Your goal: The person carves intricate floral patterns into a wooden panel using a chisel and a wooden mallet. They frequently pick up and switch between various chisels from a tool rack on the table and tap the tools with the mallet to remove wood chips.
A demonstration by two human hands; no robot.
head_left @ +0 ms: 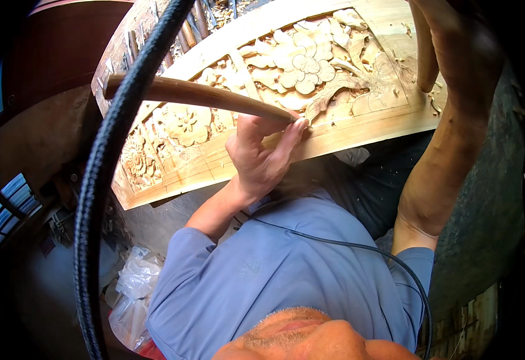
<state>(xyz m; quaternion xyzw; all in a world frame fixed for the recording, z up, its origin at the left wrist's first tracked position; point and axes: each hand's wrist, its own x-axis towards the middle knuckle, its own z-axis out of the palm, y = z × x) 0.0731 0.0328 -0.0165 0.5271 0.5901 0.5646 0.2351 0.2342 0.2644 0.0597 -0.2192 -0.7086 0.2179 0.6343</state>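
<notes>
A pale wooden panel (304, 72), carved with flowers and leaves and marked with pencil lines, spans the upper middle. My left hand (259, 153) grips a chisel by the lower end of its long wooden handle (196, 93), which slants across the panel. Its tip is at the carving near my thumb, too small to make out. At the upper right, my right hand (460, 42), partly cut off and shadowed, is closed on a wooden club-like tool (424, 60), held above the panel's right end. Small shavings (400, 90) lie on the wood.
Several chisels (187, 33) and loose shavings lie beyond the panel at upper left. A plastic bag (133, 300) sits at lower left on the grey floor (148, 222). A black cable (94, 180) crosses the left of the view; a thinner one (328, 240) crosses my shirt.
</notes>
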